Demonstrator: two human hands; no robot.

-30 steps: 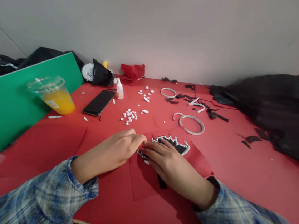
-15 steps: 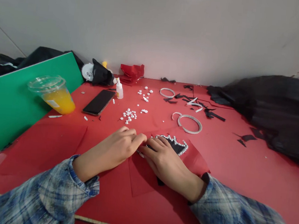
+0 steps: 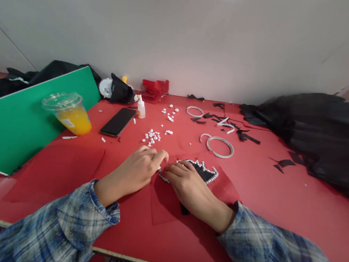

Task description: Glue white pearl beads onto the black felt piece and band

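Left hand (image 3: 137,169) lies curled on the red worktop (image 3: 280,202), its fingertips (image 3: 162,157) drawn together at the left edge of a black patch (image 3: 203,172); whether they pinch a bead cannot be told. Right hand (image 3: 187,182) lies flat over the patch with fingers loosely spread, pressing it down, fingertips nearly meeting those of the left. The patch sits on a red sheet (image 3: 166,205) at the middle of the worktop, and a row of pearl beads (image 3: 205,167) runs along its edge, showing at 1 o'clock of the right hand. Both wrists come out of blue plaid sleeves (image 3: 82,217).

At 12 o'clock of the left hand lies a heap of loose pearls (image 3: 152,136), with more scattered farther back. A phone (image 3: 118,121) lies face up at 11 o'clock, a small glue bottle (image 3: 141,107) just beyond it. A cup (image 3: 69,112) of orange drink stands at 10 o'clock, against a green board (image 3: 14,125). At 1 o'clock of the right hand lie white rings (image 3: 220,146) and black scraps (image 3: 243,134). Black cloth (image 3: 322,131) is heaped at 2 o'clock, well apart from the hands.
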